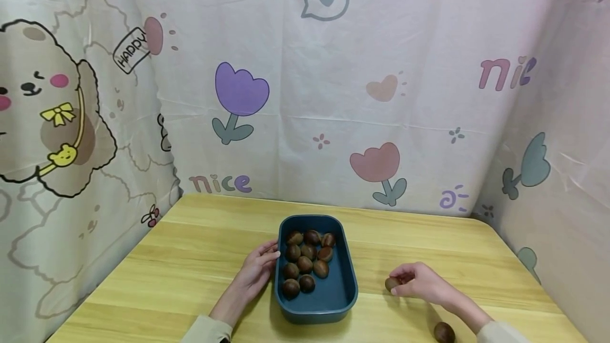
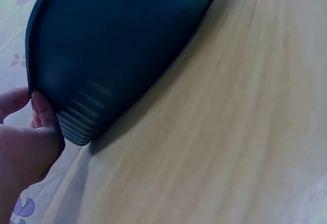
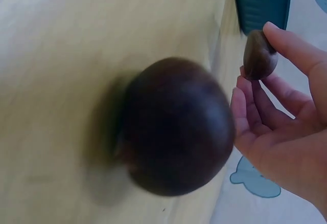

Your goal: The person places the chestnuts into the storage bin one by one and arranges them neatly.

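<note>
A dark blue rectangular box holds several brown chestnuts, mostly along its left side and far end. At the box's left side, my left hand holds the rim between thumb and fingers; the left wrist view shows these fingertips at the edge of the box wall. To the right of the box, my right hand pinches one chestnut between thumb and fingertips, close over the table. Another chestnut lies on the table below the right wrist and looms large in the right wrist view.
The light wooden table runs back to a printed cloth with flowers and words. More of this cloth hangs along the left and right sides.
</note>
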Demonstrator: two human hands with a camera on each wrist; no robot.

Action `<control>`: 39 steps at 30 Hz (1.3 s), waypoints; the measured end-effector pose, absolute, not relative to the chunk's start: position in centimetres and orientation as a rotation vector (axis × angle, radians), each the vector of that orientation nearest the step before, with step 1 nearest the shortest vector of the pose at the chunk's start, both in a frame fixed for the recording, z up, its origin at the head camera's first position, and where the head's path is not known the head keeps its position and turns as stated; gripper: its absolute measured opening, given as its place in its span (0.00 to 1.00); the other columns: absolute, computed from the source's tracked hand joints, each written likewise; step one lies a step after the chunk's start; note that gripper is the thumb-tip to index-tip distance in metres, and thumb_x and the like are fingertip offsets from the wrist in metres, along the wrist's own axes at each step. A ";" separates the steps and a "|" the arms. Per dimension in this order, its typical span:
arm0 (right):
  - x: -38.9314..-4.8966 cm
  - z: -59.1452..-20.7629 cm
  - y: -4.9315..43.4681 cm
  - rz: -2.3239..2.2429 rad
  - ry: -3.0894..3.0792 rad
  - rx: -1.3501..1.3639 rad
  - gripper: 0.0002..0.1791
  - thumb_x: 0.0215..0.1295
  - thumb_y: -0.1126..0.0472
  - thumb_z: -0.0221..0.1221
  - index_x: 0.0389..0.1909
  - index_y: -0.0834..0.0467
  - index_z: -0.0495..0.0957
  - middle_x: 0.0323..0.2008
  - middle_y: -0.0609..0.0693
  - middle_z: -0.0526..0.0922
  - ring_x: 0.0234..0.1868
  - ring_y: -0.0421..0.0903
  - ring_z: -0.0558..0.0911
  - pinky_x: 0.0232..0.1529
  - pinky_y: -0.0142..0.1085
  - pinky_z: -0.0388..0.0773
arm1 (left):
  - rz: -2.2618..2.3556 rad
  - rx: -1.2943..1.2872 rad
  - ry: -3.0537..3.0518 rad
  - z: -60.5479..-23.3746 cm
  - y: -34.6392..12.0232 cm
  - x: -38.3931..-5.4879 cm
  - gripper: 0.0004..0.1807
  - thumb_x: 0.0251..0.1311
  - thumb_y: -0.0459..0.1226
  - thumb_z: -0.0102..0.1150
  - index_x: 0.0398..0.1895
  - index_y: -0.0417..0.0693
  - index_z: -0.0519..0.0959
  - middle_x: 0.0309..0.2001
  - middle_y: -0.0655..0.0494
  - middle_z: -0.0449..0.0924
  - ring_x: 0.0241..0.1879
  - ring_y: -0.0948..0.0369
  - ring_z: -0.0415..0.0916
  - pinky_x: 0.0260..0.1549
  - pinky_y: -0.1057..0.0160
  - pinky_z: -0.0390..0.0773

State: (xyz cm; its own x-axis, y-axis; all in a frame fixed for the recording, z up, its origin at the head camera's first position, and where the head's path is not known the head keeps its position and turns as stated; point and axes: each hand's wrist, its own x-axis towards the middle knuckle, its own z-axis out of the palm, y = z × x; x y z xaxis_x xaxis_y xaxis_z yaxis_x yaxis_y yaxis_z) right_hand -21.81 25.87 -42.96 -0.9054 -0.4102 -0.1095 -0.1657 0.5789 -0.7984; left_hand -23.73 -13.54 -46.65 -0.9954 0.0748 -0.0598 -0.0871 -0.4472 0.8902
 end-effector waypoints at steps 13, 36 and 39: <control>-22.7 -42.0 23.7 -1.222 2.576 -0.548 0.20 0.53 0.63 0.68 0.46 0.67 0.80 0.37 0.50 0.81 0.40 0.48 0.76 0.38 0.34 0.74 | 2.598 -0.028 1.594 -46.5 -13.7 -23.4 0.24 0.66 0.23 0.47 0.64 0.25 0.58 0.49 0.45 0.71 0.47 0.58 0.71 0.46 0.65 0.73; -24.6 -39.4 19.9 -1.134 2.631 -0.751 0.17 0.51 0.63 0.71 0.42 0.64 0.82 0.36 0.48 0.82 0.38 0.47 0.77 0.39 0.38 0.76 | 2.601 -0.034 1.602 -46.6 -13.5 -23.7 0.23 0.65 0.23 0.47 0.62 0.25 0.60 0.51 0.41 0.69 0.49 0.54 0.70 0.48 0.63 0.73; -24.8 -39.0 19.1 -1.135 2.628 -0.782 0.16 0.52 0.63 0.71 0.42 0.63 0.82 0.36 0.47 0.82 0.38 0.47 0.78 0.39 0.37 0.77 | 2.602 -0.030 1.607 -46.7 -13.5 -23.7 0.23 0.65 0.23 0.48 0.62 0.25 0.60 0.50 0.41 0.69 0.48 0.55 0.70 0.47 0.63 0.73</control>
State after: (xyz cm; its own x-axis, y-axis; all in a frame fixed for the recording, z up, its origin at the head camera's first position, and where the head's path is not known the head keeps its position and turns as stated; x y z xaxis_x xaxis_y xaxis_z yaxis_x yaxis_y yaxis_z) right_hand -24.80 19.15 -39.02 -0.8472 -0.5293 0.0467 -0.3968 0.5718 -0.7180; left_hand -23.72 -13.49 -46.67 -0.9964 0.0602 -0.0600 -0.0806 -0.4454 0.8917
